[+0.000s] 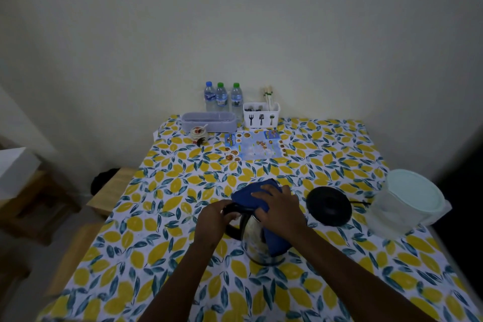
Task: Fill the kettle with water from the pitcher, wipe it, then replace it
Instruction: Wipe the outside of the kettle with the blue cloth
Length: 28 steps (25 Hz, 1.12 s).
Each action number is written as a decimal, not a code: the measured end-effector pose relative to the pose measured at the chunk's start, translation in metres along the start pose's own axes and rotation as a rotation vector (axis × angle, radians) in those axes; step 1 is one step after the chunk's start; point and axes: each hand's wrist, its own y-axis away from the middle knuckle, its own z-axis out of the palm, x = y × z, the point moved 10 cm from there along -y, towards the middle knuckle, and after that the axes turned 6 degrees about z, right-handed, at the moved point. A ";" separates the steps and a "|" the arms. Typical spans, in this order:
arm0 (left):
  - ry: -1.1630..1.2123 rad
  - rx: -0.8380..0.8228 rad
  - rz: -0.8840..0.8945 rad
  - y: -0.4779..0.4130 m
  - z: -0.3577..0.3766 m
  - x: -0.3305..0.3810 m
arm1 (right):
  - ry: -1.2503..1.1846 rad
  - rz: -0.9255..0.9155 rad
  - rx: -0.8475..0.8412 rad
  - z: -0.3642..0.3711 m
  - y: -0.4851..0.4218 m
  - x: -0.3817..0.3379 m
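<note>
A shiny steel kettle stands on the lemon-print tablecloth near the middle of the table. My left hand grips its black handle. A blue cloth is draped over the kettle's top and down its right side, and my right hand presses flat on it. The kettle's round black base lies empty just to the right, with its cord running right. A translucent pitcher with a pale green lid stands at the table's right edge.
At the back stand three water bottles, a grey lidded box, a white cutlery caddy, a small jar and a printed menu. Wooden stools sit left of the table.
</note>
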 end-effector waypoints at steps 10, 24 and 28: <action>-0.083 -0.227 0.203 0.000 0.048 0.057 | -0.541 0.198 -0.299 0.001 -0.051 0.042; -0.118 -0.207 0.183 -0.014 0.059 0.055 | -1.632 0.627 -0.376 0.077 0.009 0.091; -0.100 -0.198 0.169 -0.014 0.061 0.051 | -1.620 0.673 -0.336 0.076 0.012 0.097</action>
